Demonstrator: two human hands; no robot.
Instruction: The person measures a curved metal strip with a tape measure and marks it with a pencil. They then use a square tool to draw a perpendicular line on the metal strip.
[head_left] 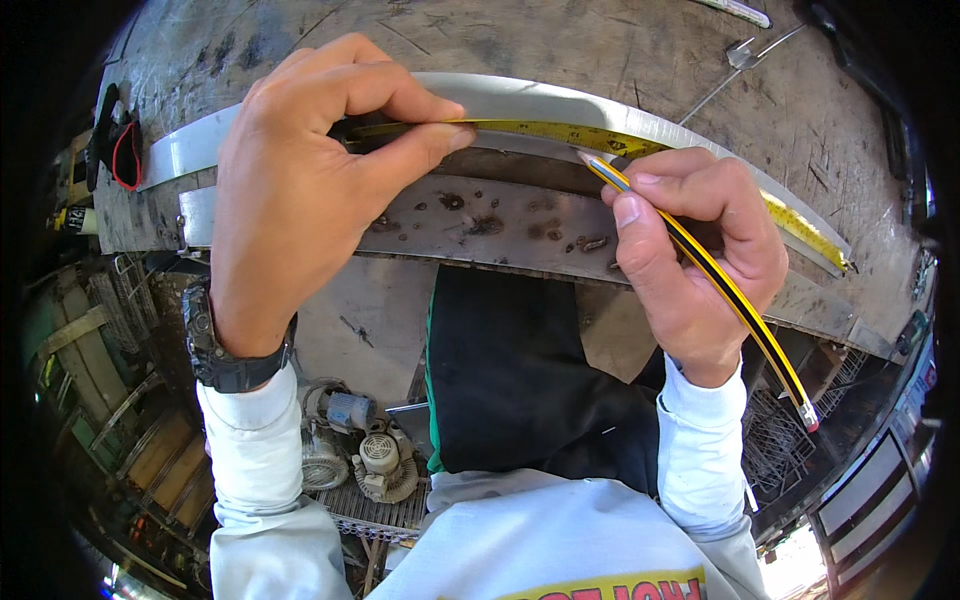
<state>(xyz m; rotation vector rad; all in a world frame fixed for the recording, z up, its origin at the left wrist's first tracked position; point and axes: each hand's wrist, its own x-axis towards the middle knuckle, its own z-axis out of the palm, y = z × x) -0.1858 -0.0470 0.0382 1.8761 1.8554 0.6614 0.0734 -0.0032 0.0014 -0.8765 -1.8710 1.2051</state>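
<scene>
A long light-grey metal bar (520, 98) lies across the workbench, looking curved in this wide view. Along its near side runs a yellow tape measure (560, 133), whose hooked end sits near the bar's right tip. My left hand (300, 170) pinches the tape's blade between thumb and forefinger; the palm hides whatever lies beneath it. In my right hand (705, 235) is a yellow-and-black striped pencil (735, 295) with a pink eraser. The pencil's sharpened tip points up and left, at the near edge of the tape and bar.
A stained metal strip (480, 222) runs along the bench's near edge. On the bench (560, 45) lie a thin metal tool (743, 55) at the back right and a black-and-red item (122, 150) at the far left. Motor-like machines (380, 455) stand below, beside a black apron (520, 370).
</scene>
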